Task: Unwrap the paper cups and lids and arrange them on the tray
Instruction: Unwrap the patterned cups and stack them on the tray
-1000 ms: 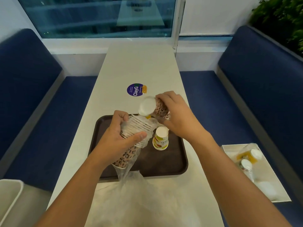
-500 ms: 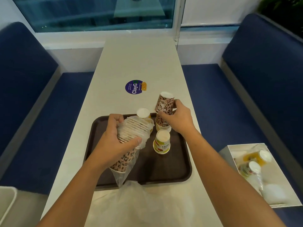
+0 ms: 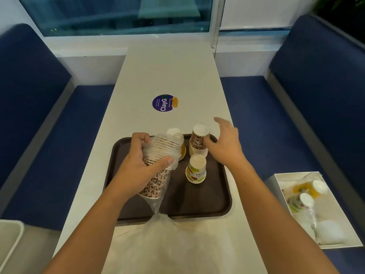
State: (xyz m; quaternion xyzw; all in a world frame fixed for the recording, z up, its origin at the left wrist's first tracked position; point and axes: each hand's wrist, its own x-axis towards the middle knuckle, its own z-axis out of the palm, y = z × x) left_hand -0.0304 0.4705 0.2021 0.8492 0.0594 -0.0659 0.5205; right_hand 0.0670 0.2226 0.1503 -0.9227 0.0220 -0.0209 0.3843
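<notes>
**Cups on tray; wrapped stack held in left hand**

A brown tray (image 3: 197, 200) is seen on a long white worktop (image 3: 167, 72), close to its near end. Three lots of cups are set base-up on the far half of the tray. A brown stack (image 3: 197, 147) is placed at the far right. A green cup (image 3: 196, 171) is placed just in front of it. A yellow cup (image 3: 182, 152) is placed to the left and is partly hidden.

The left hand (image 3: 138, 169) is curled round a wrapped stack (image 3: 164, 149) of leopard-print cups. The thumb is laid across the near side and the fingers are hooked over the far side. The stack is held tilted above the left half of the tray, with the rims pointed away and to the right. Clear wrap (image 3: 158, 234) is bunched over the rims. It is also trailed from the lower end down onto the worktop in front of the tray.

The right hand (image 3: 223, 143) is spread loosely and nothing is held in it. It is raised just right of the brown stack. Whether the stack is touched by the thumb cannot be told.

A round purple sticker (image 3: 163, 103) is fixed on the worktop beyond the tray. A white box (image 3: 333, 212) is set on the blue bench (image 3: 256, 115) at right. More wrapped cups (image 3: 310, 189) are lying in it, blurred.
</notes>
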